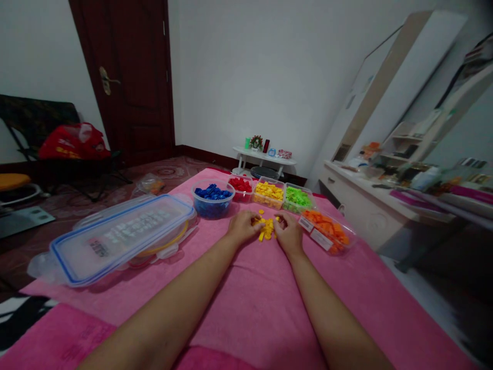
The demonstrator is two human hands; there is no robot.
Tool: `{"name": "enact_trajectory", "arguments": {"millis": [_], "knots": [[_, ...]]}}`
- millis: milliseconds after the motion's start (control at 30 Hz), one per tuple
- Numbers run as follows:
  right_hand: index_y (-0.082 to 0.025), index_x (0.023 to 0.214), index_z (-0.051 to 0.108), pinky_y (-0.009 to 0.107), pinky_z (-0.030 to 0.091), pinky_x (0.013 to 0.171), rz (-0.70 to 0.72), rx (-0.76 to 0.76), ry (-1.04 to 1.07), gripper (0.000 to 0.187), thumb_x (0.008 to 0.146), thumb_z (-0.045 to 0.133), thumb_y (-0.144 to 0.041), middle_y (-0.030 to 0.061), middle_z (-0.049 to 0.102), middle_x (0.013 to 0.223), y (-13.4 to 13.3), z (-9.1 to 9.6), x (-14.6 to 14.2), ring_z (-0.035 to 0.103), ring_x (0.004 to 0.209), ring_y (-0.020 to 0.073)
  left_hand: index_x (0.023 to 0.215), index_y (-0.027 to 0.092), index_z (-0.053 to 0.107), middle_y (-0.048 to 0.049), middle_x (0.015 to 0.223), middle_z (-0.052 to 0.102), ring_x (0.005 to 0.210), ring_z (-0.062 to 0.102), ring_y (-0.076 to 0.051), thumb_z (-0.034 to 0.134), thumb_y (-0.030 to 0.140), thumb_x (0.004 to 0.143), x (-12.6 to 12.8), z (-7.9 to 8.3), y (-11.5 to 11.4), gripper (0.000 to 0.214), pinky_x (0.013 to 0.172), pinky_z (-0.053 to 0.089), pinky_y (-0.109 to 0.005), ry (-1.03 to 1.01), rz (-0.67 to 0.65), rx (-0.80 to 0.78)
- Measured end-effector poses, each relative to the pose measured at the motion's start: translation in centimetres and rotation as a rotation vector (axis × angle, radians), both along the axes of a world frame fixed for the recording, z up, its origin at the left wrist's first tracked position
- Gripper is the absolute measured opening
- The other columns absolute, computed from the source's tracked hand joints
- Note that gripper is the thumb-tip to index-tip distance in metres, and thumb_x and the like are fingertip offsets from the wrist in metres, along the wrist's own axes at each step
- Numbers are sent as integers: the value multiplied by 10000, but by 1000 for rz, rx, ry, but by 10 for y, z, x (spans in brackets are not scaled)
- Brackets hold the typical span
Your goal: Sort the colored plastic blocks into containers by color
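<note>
While a blue-edged lid lies along the left edge of the pink cloth, partly over other lids, a round clear tub of blue pieces stands to its right, towards the far edge. Next comes a clear box of red pieces, close to that far edge. Nearer, the left hand rests with bent fingers at the loose yellow pieces; whether its fingertips close on one, I cannot tell. These lie in a small heap between the hands, inward from the far edge, in front of a box of more yellow ones. They look light, small and fairly stiff, perhaps slick-faced; a thumb-and-finger pinch across opposite sides should suit each, and breakage seems unlikely. Right of the heap, the right hand curls thumb and fingers close together beside yellow; a firm pinch cannot be confirmed. Beyond it sits a box of green pieces, then a labelled box of orange ones near the right edge.
</note>
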State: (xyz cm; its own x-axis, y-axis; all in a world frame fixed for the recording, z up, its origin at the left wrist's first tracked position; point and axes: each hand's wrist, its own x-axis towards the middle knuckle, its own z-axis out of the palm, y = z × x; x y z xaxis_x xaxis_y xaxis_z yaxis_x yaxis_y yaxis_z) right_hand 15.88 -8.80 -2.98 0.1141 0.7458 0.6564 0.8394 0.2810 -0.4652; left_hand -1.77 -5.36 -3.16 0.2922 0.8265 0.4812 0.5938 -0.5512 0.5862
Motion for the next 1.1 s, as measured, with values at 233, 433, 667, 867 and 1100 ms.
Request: {"name": "enact_trajectory", "arguments": {"millis": [233,433,667,867,1100], "knots": [[-208,1052,699,273,463,745,33,-186,-191,303,787,553,-239,52,680,976,-3,2,1,608,812,167,958,200,739,-80,929,695,854,603,-203,586,234,791,0,-4,7,229,788,443,-297,98,-126,19],[-200,1055,702,293,463,739,-43,-223,-160,307,782,581,-270,65,709,972,3,-3,8,628,813,184,852,142,715,-57,816,697,747,605,-156,535,215,821,4,-5,13,196,710,451,-258,-412,-192,-168],[-156,999,700,285,474,674,-21,-16,95,306,789,560,-328,63,703,875,9,8,-3,593,677,165,885,95,641,-22,621,601,442,542,-101,504,431,867,9,-5,19,363,432,411,-203,-650,-257,-502],[-173,1092,669,286,500,711,248,-19,260,374,753,614,-323,76,692,1004,10,23,-36,614,758,164,963,124,600,-59,733,636,512,597,-113,464,620,845,0,7,19,528,432,459,-204,-927,-414,-869],[-199,873,718,291,471,684,37,-63,45,215,801,556,-321,55,704,879,8,18,-21,621,735,173,709,138,559,-6,624,536,409,385,-42,535,496,818,-10,7,32,376,372,238,-153,-988,-149,-642]]}}
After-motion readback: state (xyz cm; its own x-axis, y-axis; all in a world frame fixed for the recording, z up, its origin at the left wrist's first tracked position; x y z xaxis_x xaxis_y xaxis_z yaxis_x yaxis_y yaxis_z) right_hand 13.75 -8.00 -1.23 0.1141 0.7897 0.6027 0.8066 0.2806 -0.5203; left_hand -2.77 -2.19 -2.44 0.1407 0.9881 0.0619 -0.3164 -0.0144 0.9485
